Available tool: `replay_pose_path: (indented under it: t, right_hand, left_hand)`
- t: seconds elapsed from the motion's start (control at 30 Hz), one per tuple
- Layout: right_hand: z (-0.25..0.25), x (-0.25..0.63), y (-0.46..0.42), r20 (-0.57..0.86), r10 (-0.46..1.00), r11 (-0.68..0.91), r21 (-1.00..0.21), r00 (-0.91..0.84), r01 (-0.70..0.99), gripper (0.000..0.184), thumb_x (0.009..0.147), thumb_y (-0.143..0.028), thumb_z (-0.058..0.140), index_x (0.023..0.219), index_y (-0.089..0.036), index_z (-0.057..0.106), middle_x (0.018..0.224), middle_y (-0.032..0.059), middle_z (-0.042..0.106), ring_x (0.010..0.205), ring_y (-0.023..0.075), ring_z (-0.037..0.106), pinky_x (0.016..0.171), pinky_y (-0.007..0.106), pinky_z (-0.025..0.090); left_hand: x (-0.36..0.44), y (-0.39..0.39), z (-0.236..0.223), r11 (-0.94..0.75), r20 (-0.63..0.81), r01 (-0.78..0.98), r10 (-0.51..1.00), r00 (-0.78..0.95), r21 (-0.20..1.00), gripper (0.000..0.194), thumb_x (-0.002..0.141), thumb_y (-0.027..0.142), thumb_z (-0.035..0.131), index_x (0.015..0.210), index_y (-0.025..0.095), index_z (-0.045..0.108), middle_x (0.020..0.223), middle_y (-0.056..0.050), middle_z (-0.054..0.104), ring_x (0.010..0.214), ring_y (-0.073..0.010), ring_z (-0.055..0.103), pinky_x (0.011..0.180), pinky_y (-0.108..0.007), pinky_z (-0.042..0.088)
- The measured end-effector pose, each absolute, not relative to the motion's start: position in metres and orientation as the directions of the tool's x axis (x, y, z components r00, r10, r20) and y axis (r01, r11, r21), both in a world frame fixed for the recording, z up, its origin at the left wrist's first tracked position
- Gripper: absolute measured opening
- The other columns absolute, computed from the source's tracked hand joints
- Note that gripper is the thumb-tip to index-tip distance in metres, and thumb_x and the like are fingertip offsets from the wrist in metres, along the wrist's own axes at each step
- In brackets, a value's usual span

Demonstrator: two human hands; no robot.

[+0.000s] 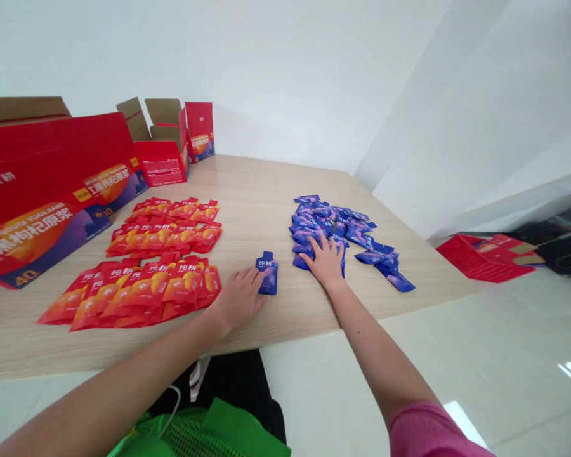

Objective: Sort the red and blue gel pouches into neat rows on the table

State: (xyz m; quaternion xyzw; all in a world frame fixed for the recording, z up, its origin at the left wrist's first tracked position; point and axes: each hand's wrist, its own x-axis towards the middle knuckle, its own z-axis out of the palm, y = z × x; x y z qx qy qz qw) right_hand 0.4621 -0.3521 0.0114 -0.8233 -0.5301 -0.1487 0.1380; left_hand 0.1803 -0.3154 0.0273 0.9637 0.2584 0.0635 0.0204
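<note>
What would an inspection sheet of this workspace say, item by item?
surface: a light wood-grain table.
job's things: a loose heap of blue sachets, one blue sachet lying apart, and rows of red-orange sachets.
clutter: red printed cartons on the table's left; an open red carton beyond its right side.
grips: left hand, flat, fingertips at the lone sachet; right hand, spread on the blue heap.
cables: a thin white cord by a green mesh bag, below the table.
surroundings: white walls, glossy tiled floor.
</note>
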Motion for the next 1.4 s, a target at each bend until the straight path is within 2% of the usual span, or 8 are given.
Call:
replay_pose_path:
  t: [0.1,0.23,0.37,0.63,0.9,1.03,1.23,1.4]
  right_hand:
    - [0.018,0.452,-0.363,0.498,0.811,-0.297,-0.098,0.306,0.950,0.049,0.096,-0.048,0.054,0.135,-0.019,0.062,0.139,0.0184,0.058,0.125,0.0349,0.052,0.109,0.056,0.035]
    - [0.005,0.435,-0.388,0.454,0.871,-0.118,-0.183,0.190,0.976,0.042,0.099,-0.043,0.050,0.124,-0.015,0.069,0.126,0.0170,0.067,0.114,0.0287,0.063,0.102,0.043,0.048]
    - [-0.015,0.416,-0.416,0.377,0.923,0.011,-0.233,0.080,0.972,0.040,0.096,-0.043,0.058,0.124,-0.016,0.069,0.133,0.0154,0.065,0.121,0.0287,0.062,0.106,0.046,0.049]
    - [-0.001,0.394,-0.458,0.351,0.921,0.296,-0.355,-0.167,0.887,0.027,0.095,-0.031,0.062,0.118,-0.021,0.072,0.121,0.0102,0.073,0.113,0.0235,0.068,0.105,0.044,0.052]
    - [-0.001,0.377,-0.465,0.363,0.909,0.354,-0.414,-0.204,0.839,0.026,0.096,-0.032,0.062,0.117,-0.023,0.072,0.116,0.0083,0.075,0.107,0.0216,0.071,0.104,0.043,0.053]
    - [-0.007,0.399,-0.463,0.433,0.899,0.250,-0.382,-0.067,0.890,0.028,0.097,-0.037,0.058,0.119,-0.025,0.071,0.122,0.0092,0.072,0.113,0.0240,0.067,0.102,0.045,0.054]
    - [-0.012,0.468,-0.449,0.466,0.799,-0.288,-0.258,0.381,0.922,0.043,0.095,-0.041,0.055,0.126,-0.013,0.066,0.135,0.0214,0.061,0.123,0.0338,0.059,0.106,0.054,0.048]
    - [-0.022,0.476,-0.455,0.379,0.820,-0.374,-0.214,0.429,0.902,0.035,0.094,-0.032,0.054,0.121,-0.014,0.069,0.124,0.0177,0.069,0.114,0.0304,0.066,0.100,0.048,0.053]
  left_hand:
    - [0.187,-0.323,0.026,-0.884,0.096,0.462,0.467,0.879,0.070,0.053,0.099,0.041,0.045,0.145,0.015,0.046,0.153,-0.013,0.047,0.137,-0.0295,0.046,0.112,-0.045,0.038]
    - [0.184,-0.347,0.019,-0.888,0.082,0.458,0.460,0.884,0.048,0.061,0.096,0.045,0.051,0.146,0.010,0.046,0.157,-0.016,0.039,0.137,-0.0340,0.046,0.111,-0.046,0.042]
    - [0.170,-0.363,0.012,-0.873,0.106,0.487,0.482,0.870,-0.027,0.059,0.096,0.046,0.051,0.144,0.010,0.049,0.153,-0.017,0.044,0.134,-0.0338,0.050,0.109,-0.045,0.043]
    - [0.146,-0.359,0.000,-0.883,0.199,0.469,0.459,0.866,-0.003,0.059,0.097,0.046,0.050,0.146,0.013,0.047,0.156,-0.013,0.043,0.136,-0.0315,0.047,0.111,-0.043,0.042]
    - [0.145,-0.364,0.000,-0.880,0.260,0.472,0.468,0.844,0.052,0.055,0.097,0.043,0.052,0.144,0.016,0.049,0.153,-0.012,0.047,0.133,-0.0312,0.048,0.110,-0.046,0.043]
    - [0.142,-0.364,-0.001,-0.890,0.375,0.449,0.445,0.813,0.081,0.054,0.097,0.039,0.053,0.145,0.016,0.046,0.152,-0.013,0.047,0.133,-0.0313,0.047,0.108,-0.047,0.044]
    - [0.136,-0.364,-0.003,-0.921,0.500,0.383,0.366,0.785,0.072,0.050,0.098,0.032,0.047,0.145,0.014,0.044,0.149,-0.017,0.048,0.135,-0.0296,0.048,0.109,-0.045,0.045]
    - [0.135,-0.364,-0.005,-0.923,0.496,0.369,0.373,0.784,0.109,0.051,0.099,0.030,0.047,0.147,0.016,0.041,0.152,-0.016,0.046,0.136,-0.0286,0.048,0.109,-0.045,0.046]
